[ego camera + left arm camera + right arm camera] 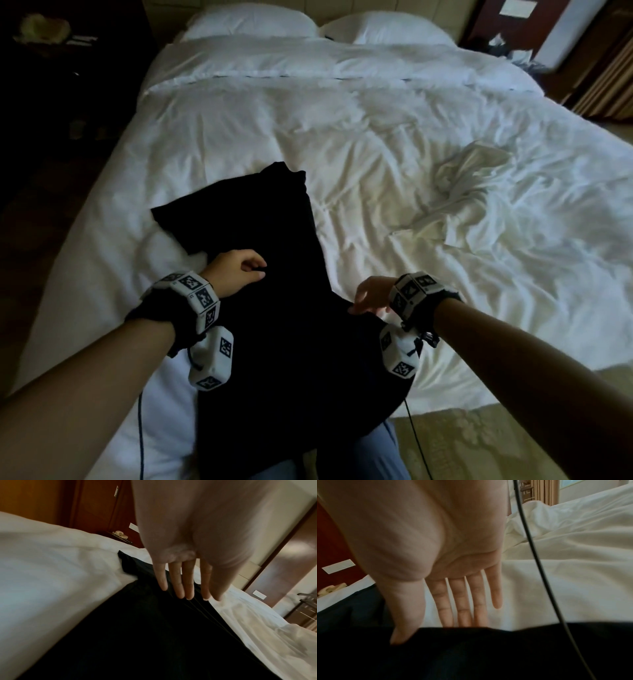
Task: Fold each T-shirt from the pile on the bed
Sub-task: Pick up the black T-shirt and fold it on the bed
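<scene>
Black T-shirt (274, 274): near edge of bed (376, 144), one side folded inward, hem overhanging. Left hand (236, 274) flat on it, fingers relaxed; right hand (371, 296) spread at its right edge, gripping nothing. White garment (459, 192), right side: crumpled, unfolded. Judged early.

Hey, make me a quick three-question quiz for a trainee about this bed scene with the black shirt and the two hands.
1. True or false: the black T-shirt hangs partly over the near edge of the bed.
2. Multiple choice: the crumpled white garment lies A) under the black T-shirt, B) apart from it, toward the person's right, C) on the pillows.
3. Fill in: the right hand has its thumb on top of the shirt's edge and its fingers behind that ____.

Key: 1 true. 2 B. 3 edge. The left hand rests on the shirt with fingers straight in its wrist view.
</scene>
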Action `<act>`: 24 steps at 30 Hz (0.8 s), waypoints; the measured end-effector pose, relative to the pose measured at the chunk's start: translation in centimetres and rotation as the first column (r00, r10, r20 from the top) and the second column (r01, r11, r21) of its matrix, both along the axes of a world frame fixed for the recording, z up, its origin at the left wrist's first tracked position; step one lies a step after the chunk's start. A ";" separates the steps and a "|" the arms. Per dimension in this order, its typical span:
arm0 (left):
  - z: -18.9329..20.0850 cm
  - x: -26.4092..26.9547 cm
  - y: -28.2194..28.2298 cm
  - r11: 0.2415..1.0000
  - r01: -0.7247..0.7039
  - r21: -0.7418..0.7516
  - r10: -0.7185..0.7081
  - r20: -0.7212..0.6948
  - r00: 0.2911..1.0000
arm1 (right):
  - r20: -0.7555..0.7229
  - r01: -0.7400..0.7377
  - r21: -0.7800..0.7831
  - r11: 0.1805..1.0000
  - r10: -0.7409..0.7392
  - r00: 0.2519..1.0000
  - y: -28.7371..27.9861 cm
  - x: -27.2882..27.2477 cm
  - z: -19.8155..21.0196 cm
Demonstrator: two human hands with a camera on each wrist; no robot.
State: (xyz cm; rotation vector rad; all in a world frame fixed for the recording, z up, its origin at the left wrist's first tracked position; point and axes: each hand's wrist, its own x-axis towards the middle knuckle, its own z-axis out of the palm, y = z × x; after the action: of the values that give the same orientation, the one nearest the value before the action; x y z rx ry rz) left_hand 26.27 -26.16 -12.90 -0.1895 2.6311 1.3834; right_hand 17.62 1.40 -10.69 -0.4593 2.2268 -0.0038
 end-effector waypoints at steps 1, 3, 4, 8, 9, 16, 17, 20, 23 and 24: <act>-0.1 0.3 0.1 1.000 0.005 0.013 -0.005 0.010 1.000 | 0.016 0.004 0.021 1.000 -0.004 1.000 0.7 0.6 -0.1; 0.0 1.2 0.1 1.000 -0.001 0.009 0.001 0.009 1.000 | 0.001 -0.005 -0.001 1.000 0.005 1.000 1.4 1.2 -0.9; 0.0 1.8 0.1 1.000 -0.014 0.003 0.014 0.004 1.000 | 0.018 0.021 -0.048 0.999 -0.020 1.000 1.5 1.5 -1.2; 0.8 4.5 -0.5 1.000 -0.020 0.017 0.020 0.035 0.999 | 0.217 0.280 -0.331 0.901 -0.216 0.952 -0.3 3.6 0.7; 1.0 5.2 -0.9 1.000 -0.025 0.010 0.024 0.039 0.999 | 0.272 0.324 -0.388 0.863 -0.228 0.935 -1.1 4.4 1.4; 2.1 10.1 -2.5 0.988 -0.142 -0.063 0.142 0.000 0.990 | 0.344 0.287 -0.510 0.811 -0.114 0.932 -8.1 11.6 3.2; 2.0 10.7 -2.5 0.984 -0.160 -0.083 0.160 -0.005 0.987 | 0.364 0.302 -0.502 0.810 -0.119 0.924 -8.9 12.5 3.2; 1.7 12.4 -2.6 0.971 -0.199 -0.131 0.200 -0.005 0.980 | 0.429 0.323 -0.480 0.816 -0.103 0.897 -11.0 14.9 2.5; 1.1 13.5 -2.9 0.969 -0.215 -0.125 0.219 0.019 0.976 | 0.467 0.318 -0.492 0.811 -0.063 0.882 -12.3 16.0 1.5; 1.0 13.8 -3.0 0.968 -0.223 -0.117 0.229 0.033 0.973 | 0.491 0.333 -0.490 0.806 -0.060 0.869 -12.5 16.2 1.1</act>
State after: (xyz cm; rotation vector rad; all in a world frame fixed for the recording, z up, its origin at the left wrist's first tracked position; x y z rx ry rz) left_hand 40.07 -29.17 -11.93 -0.5450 2.7191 1.2754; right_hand 33.84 -11.14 -9.61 -0.4681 1.7585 -0.8296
